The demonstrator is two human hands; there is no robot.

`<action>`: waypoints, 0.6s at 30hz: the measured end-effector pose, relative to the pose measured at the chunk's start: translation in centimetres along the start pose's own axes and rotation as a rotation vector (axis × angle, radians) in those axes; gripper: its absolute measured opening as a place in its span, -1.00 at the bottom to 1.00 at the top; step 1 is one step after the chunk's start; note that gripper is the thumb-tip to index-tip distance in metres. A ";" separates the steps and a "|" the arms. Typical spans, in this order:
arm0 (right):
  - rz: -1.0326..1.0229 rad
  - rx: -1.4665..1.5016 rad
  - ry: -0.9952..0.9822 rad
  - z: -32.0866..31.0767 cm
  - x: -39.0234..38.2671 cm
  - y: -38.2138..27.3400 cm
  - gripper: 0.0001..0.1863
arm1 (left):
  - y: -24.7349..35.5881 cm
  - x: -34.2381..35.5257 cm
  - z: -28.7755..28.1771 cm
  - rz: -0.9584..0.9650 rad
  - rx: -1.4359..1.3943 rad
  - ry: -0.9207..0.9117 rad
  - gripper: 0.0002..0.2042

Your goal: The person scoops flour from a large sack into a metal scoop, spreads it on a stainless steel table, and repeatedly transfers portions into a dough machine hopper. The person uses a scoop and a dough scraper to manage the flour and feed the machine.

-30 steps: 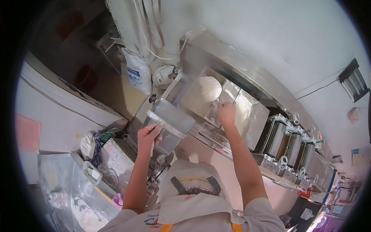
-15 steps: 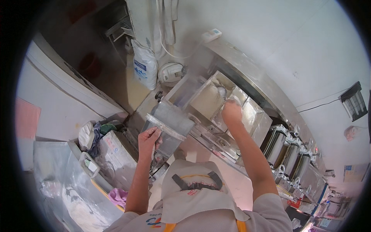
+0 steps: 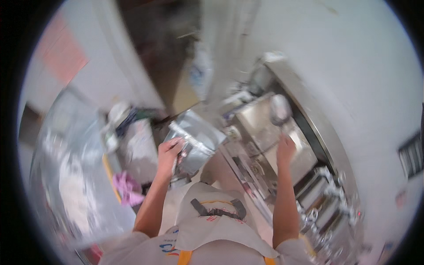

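My left hand (image 3: 171, 154) is closed at the near edge of a grey metal box (image 3: 189, 162) with an open top. A pale, powdery bar (image 3: 191, 139) runs across the box, and my fingers are at its near side. To the right, my right hand (image 3: 286, 151) is closed round the handle of a metal scoop (image 3: 280, 109). The scoop's rounded head points away from me, over the metal hopper (image 3: 260, 121) of the machine. Motion smears the scoop, so I cannot tell what it contains.
A machine with rollers (image 3: 316, 212) extends along the right, below a metal ledge (image 3: 304, 90). At the left lie a purple cloth (image 3: 128, 187), a whitish box (image 3: 141, 145) and a plastic-covered surface (image 3: 48, 176) with white powder. A white sack (image 3: 201, 73) stands behind.
My right hand has lifted the scoop out of the pale powder in the hopper and swung it rightward. The whole view has turned and blurred. My left hand keeps hold of the metal box.
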State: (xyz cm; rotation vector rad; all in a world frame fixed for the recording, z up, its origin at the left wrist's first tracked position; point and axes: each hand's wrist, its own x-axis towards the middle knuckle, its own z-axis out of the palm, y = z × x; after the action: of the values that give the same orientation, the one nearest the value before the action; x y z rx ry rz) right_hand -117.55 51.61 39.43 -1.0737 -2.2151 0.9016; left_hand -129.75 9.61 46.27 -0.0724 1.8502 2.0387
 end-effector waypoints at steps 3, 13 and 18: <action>0.406 0.657 -0.272 -1.0 -6.2 -3.4 -0.71 | -1.0 -5.8 -2.6 0.043 0.024 0.115 -0.82; 0.317 0.667 -1.065 0.4 -24.9 -4.5 -0.68 | -4.3 -33.2 -10.2 0.124 -0.178 0.672 -0.81; 0.165 0.575 -1.390 1.4 -35.0 -10.6 -0.67 | -8.6 -45.7 -15.5 0.175 -0.237 0.975 -0.82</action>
State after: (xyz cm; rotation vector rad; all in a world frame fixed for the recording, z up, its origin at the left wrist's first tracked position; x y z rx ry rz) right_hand -104.08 17.58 40.95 -0.2729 -2.4082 2.7238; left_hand -88.17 -16.16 49.43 -1.1898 2.1223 2.5859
